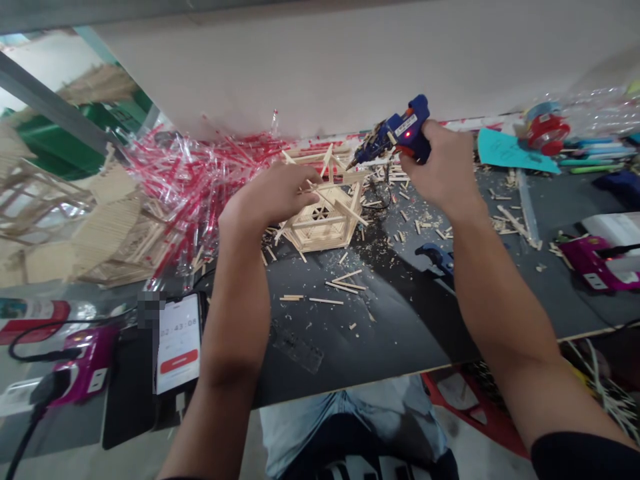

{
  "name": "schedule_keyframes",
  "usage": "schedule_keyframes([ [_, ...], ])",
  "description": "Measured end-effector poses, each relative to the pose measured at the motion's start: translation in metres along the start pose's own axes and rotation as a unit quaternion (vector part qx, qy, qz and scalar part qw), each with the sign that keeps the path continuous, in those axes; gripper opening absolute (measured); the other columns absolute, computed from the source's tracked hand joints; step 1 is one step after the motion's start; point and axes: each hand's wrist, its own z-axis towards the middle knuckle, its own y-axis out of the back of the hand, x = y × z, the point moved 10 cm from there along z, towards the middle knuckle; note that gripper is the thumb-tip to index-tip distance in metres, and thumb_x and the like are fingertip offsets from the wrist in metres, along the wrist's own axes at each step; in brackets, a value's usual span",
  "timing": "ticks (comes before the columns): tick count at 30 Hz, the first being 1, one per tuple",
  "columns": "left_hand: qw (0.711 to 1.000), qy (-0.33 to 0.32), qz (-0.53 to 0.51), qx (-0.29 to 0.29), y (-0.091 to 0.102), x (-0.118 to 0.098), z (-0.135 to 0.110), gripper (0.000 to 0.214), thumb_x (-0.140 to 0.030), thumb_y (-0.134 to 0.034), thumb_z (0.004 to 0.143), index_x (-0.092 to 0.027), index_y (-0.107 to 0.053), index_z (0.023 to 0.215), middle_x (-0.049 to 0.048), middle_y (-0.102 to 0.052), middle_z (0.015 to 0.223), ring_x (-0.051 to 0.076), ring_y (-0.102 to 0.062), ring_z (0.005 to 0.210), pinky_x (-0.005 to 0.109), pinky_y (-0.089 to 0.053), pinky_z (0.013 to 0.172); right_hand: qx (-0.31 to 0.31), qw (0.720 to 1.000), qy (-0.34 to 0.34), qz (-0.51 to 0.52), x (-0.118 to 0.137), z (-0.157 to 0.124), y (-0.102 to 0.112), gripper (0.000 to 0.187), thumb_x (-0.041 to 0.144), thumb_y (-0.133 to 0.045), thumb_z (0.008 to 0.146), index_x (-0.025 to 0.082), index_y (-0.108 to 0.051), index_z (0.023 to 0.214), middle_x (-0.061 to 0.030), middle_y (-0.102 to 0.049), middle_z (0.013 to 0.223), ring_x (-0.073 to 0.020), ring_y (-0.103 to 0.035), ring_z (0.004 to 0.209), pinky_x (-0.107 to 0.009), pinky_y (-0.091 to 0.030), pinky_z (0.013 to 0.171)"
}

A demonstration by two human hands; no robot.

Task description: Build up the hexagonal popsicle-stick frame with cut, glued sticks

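Observation:
My right hand (pixel 443 163) is wrapped round a blue hot glue gun (pixel 407 133) with a lit red light. The gun points down and left, its nozzle close to the top of a many-sided frame of thin wooden sticks (pixel 323 239). My left hand (pixel 280 193) is at the frame's upper left, its fingers bent and closed on a thin wooden stick (pixel 336 201) that slants across the top; the fingertips are partly hidden. Inside the frame, a wheel-like stick pattern (pixel 321 214) shows at the bottom.
Loose sticks (pixel 345 283) and scraps litter the dark table (pixel 350 360). Blue pliers (pixel 436 257) lie at right. Red-and-clear plastic tubes (pixel 200 167) pile up behind left, beside another wooden model (pixel 105 227). A phone (pixel 179 340) and purple power strips (pixel 590 261) sit at the sides.

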Motion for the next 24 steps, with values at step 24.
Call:
schedule_keyframes([
  [24,1.0,0.005,0.002,0.004,0.001,-0.001,-0.001,0.048,-0.038,-0.057,0.106,-0.02,-0.068,0.149,0.0116,-0.077,0.144,0.031,-0.071,0.135,0.043,-0.051,0.118,-0.017,0.999,-0.033,-0.005,-0.018,-0.001,0.02,0.026,0.033,-0.063,0.095,0.024,-0.072,0.118,-0.0146,-0.077,0.102,-0.0376,-0.073,0.104,-0.047,-0.054,0.09],
])
